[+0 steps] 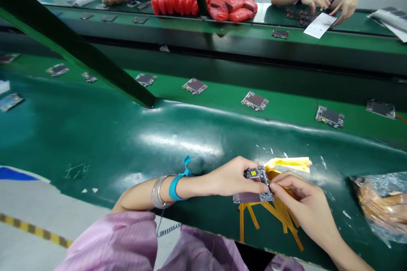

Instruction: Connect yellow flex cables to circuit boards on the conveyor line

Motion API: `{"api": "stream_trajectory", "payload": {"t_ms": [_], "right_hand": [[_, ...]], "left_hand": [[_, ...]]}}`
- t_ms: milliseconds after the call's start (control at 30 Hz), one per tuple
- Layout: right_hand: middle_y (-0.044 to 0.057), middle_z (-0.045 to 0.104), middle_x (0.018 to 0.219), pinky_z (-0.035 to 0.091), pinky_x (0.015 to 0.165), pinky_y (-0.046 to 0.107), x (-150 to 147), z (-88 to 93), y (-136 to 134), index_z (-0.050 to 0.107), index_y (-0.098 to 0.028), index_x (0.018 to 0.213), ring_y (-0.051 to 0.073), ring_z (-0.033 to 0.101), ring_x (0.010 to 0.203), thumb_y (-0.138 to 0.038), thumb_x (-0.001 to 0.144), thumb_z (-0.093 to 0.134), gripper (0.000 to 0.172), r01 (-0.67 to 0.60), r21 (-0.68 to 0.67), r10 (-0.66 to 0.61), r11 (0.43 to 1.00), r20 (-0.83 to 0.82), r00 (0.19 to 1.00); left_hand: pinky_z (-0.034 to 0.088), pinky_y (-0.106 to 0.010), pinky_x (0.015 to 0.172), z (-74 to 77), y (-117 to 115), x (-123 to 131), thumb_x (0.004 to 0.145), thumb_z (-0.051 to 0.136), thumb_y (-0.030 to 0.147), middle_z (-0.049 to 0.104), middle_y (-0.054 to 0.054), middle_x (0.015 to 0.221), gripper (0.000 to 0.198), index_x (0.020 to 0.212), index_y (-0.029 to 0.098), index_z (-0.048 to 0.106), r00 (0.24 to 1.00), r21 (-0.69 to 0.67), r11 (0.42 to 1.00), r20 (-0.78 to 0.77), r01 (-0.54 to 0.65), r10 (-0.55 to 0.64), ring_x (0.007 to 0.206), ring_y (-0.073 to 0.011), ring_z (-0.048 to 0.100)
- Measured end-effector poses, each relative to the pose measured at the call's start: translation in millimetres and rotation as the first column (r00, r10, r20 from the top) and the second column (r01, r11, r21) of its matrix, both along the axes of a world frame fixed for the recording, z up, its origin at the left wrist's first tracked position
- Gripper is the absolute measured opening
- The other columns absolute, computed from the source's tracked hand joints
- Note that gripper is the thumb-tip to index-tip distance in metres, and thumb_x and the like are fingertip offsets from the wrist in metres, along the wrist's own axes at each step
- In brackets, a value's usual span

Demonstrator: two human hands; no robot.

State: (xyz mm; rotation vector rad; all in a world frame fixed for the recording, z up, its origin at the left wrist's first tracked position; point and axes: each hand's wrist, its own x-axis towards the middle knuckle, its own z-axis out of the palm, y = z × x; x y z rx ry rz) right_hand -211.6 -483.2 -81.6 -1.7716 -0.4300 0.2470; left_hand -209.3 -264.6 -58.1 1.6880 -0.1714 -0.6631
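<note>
Your left hand (230,177) holds a small circuit board (254,185) just above the near edge of the green surface (104,144), right of centre; its grip is clamped on the board, thumb below and fingers over the top. Your right hand (307,208) meets it from the right, its grip pinched together on the board's right edge; you cannot tell whether tape is nipped there too. A blue wrist strap (175,184) sits on your left wrist beside a bangle. Yellow tape strips (280,217) are stuck along the near edge under both hands, and a crumpled yellow piece (291,164) lies just behind the board. A clear plastic bag (383,205) rests at the near right corner. Loose boards (255,101) lie spaced out along the belt (286,108) beyond. Red packets (229,2) are heaped on the far side, between two other people's hands.
</note>
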Motion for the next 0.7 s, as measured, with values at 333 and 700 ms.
{"api": "stream_trajectory", "payload": {"t_ms": [333, 700], "right_hand": [[0.003, 0.071, 0.079, 0.055, 0.062, 0.023, -2.7, -1.7, 3.1, 0.073, -0.023, 0.070, 0.018, 0.067, 0.072, -0.033, 0.089, 0.071, 0.022, 0.025, 0.012, -0.025, 1.000, 0.006, 1.000], [0.007, 0.074, 0.087, 0.058, 0.071, 0.027, -2.8, -2.6, -3.3, 0.077, -0.021, 0.075, 0.024, 0.070, 0.081, -0.051, 0.089, 0.067, 0.034, 0.073, -0.047, -0.074, 0.996, -0.028, 0.997]], "left_hand": [[0.033, -0.021, 0.051, -10.9, -0.2, 2.6, 0.071, 0.079, 0.043, 0.054, 0.004, 0.064, 0.033, 0.076, 0.014, 0.066, 0.997, -0.023, 1.000, -0.071, -0.007, 0.005, 0.056, -0.0078, 0.044], [0.028, -0.021, 0.047, -3.8, -7.4, 8.7, 0.066, 0.080, 0.041, 0.046, 0.006, 0.060, 0.035, 0.063, 0.015, 0.057, 0.998, 0.055, 0.997, -0.011, -0.061, 0.061, 0.054, -0.0070, 0.039]]}}
